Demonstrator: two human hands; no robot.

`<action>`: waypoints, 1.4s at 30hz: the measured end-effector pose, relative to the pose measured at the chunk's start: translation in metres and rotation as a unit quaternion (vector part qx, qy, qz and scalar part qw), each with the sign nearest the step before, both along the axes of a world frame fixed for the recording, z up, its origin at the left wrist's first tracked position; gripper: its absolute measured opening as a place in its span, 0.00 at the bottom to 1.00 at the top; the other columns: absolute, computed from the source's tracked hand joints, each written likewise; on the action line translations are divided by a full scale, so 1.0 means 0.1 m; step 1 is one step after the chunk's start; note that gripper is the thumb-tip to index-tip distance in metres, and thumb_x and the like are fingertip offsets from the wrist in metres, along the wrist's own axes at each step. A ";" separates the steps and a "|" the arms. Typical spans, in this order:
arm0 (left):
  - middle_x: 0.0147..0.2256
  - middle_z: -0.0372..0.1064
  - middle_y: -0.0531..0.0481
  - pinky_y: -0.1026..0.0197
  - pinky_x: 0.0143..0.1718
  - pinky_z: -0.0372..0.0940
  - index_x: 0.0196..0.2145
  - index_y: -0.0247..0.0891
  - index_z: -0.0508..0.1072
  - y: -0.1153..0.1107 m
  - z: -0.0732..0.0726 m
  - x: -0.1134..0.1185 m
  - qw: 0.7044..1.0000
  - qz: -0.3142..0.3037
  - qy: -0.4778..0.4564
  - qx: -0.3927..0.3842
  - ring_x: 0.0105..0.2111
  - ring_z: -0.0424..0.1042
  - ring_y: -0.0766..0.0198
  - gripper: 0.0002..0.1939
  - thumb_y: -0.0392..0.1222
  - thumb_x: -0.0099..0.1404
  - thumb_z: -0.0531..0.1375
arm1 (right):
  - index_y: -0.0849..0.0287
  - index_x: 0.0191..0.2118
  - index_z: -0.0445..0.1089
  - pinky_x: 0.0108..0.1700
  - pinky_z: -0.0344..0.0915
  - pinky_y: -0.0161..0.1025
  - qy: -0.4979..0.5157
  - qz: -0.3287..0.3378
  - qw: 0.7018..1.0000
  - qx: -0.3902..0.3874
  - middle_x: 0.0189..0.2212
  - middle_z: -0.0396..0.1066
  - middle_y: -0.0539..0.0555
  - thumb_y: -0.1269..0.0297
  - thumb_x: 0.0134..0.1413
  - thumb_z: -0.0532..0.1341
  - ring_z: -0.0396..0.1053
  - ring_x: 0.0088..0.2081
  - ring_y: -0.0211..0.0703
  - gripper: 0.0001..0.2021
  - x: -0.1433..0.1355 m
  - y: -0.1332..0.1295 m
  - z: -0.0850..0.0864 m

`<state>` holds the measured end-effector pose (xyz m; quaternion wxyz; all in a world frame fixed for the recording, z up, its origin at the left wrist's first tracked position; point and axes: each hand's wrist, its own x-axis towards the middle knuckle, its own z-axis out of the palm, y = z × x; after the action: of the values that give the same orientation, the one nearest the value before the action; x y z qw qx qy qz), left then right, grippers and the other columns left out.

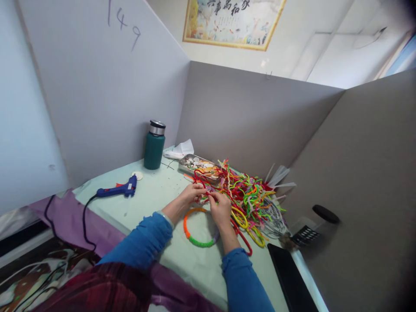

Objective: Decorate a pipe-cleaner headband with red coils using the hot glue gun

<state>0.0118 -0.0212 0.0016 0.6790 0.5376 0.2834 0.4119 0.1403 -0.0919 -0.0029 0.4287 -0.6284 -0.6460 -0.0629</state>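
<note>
From where I stand, left hand (pixel 194 193) and right hand (pixel 221 209) have fingers pinched on a red fuzzy stem (pixel 196 175), tips nearly meeting beyond the multicoloured ring (pixel 201 244) lying on the surface (pixel 186 273). Best to hold the left pinch steady, work the right in small, even moves, and keep slack clear of the tangled pile (pixel 248 195) alongside.

Left hand (pixel 193 193) and right hand (pixel 221 209) pinch close together, forearms (pixel 174 210) angled inward.
</note>
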 end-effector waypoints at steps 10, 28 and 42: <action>0.13 0.59 0.53 0.67 0.15 0.49 0.19 0.33 0.69 0.00 -0.04 -0.02 0.995 -0.018 0.088 0.039 0.13 0.56 0.72 0.12 0.44 0.48 0.66 | 0.58 0.34 0.69 0.43 0.51 0.40 -0.073 -0.030 0.997 0.023 0.33 0.71 0.54 0.68 0.55 0.54 0.62 0.39 0.45 0.07 -0.03 -0.05 -0.01; 0.18 0.63 0.53 0.69 0.17 0.51 0.24 0.32 0.70 0.01 -0.04 -0.02 0.997 -0.062 0.051 -0.021 0.16 0.59 0.73 0.14 0.44 0.45 0.68 | 0.59 0.29 0.67 0.38 0.57 0.37 0.037 0.017 0.998 0.047 0.28 0.69 0.52 0.70 0.51 0.53 0.64 0.33 0.42 0.06 -0.02 0.03 -0.11; 0.17 0.60 0.56 0.68 0.18 0.50 0.25 0.33 0.70 0.03 -0.05 -0.05 0.997 -0.061 0.048 0.015 0.16 0.57 0.74 0.15 0.45 0.44 0.68 | 0.59 0.27 0.68 0.35 0.59 0.36 0.103 0.087 0.991 0.015 0.26 0.69 0.52 0.66 0.51 0.55 0.64 0.31 0.41 0.07 0.09 0.06 -0.13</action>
<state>0.0073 -0.0180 -0.0034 0.6804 0.5830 0.2764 0.3476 0.1493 -0.0861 -0.0161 0.5058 -0.5669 -0.6496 0.0298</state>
